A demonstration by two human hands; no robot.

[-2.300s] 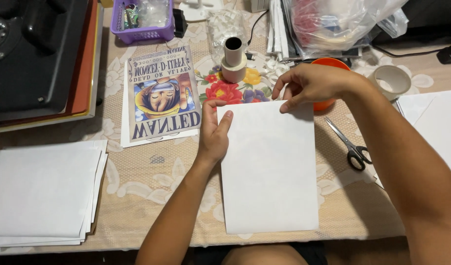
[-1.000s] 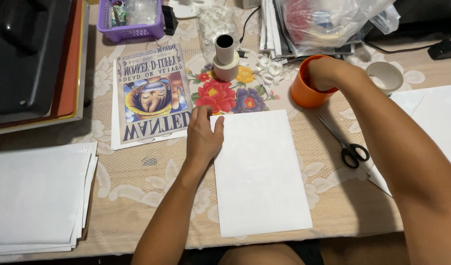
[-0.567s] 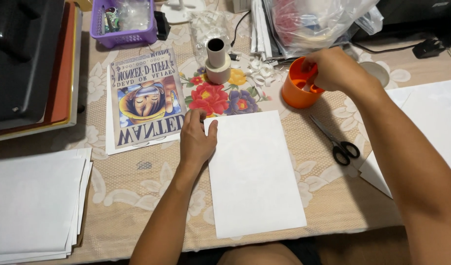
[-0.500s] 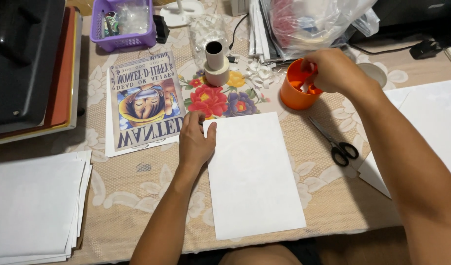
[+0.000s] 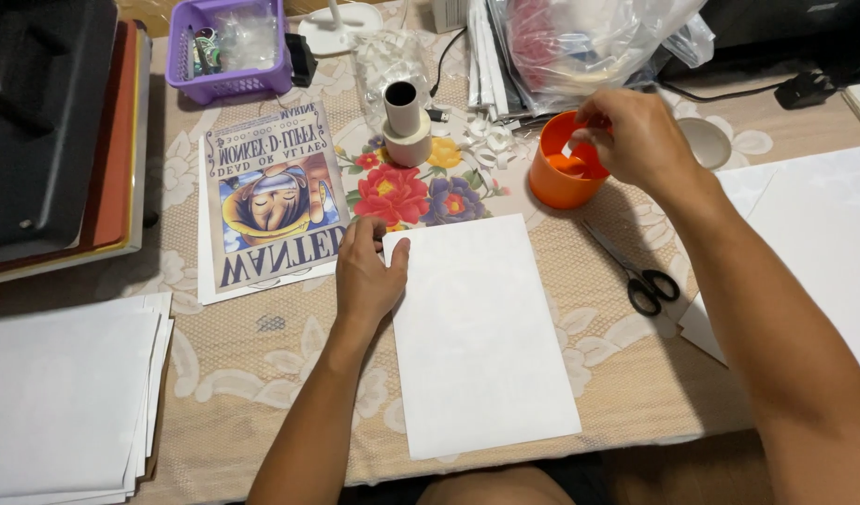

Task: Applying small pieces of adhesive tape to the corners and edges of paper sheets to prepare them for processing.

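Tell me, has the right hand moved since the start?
Yes. The right hand left the top edge of the white sheet and went up and right to the orange cup, above the scissors.

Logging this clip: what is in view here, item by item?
Sheet: one, white, centre.
Poster: one, printed, left of sheet.
Paper stack: white, bottom left.
Cup: one, orange, above sheet.
Scissors: one pair, black-handled, right of sheet.
Tape roll: one, cream, top centre.
Basket: one, purple, top left.
Plastic bag: one, clear, top.
Left hand: on sheet's corner.
Right hand: over cup, pinching a small white strip.
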